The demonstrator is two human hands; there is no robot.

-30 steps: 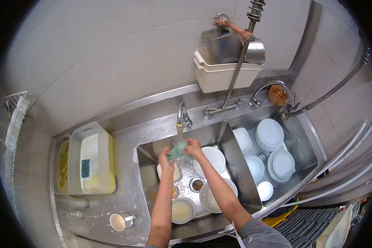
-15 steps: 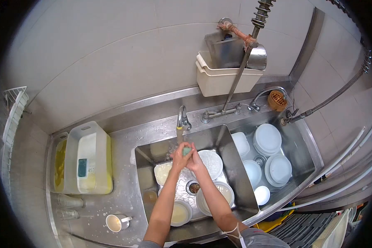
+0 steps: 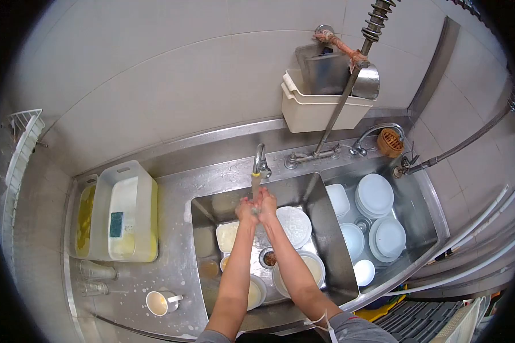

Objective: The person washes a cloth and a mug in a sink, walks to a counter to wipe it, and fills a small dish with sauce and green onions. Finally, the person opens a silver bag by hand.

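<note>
My left hand (image 3: 246,208) and my right hand (image 3: 267,201) are pressed together under the spout of the faucet (image 3: 260,163), over the back of the left sink basin (image 3: 209,207). They are squeezed around a small green cloth (image 3: 254,211); only a sliver of it shows between the fingers. Below the hands lie a white round plate (image 3: 296,226), a pale rectangular dish (image 3: 227,236), bowls (image 3: 306,267) and the drain strainer (image 3: 269,258).
The right basin holds stacked white plates (image 3: 375,194) and bowls (image 3: 389,237). A tub of yellowish water (image 3: 126,211) with a blue-green sponge (image 3: 116,224) stands on the left counter, with glasses (image 3: 97,270) and a mug (image 3: 157,303) in front. A beige bin (image 3: 320,111) hangs on the wall.
One second ago the cloth was spread between my hands. They have since closed together around it and risen nearer the spout, hiding most of it.
</note>
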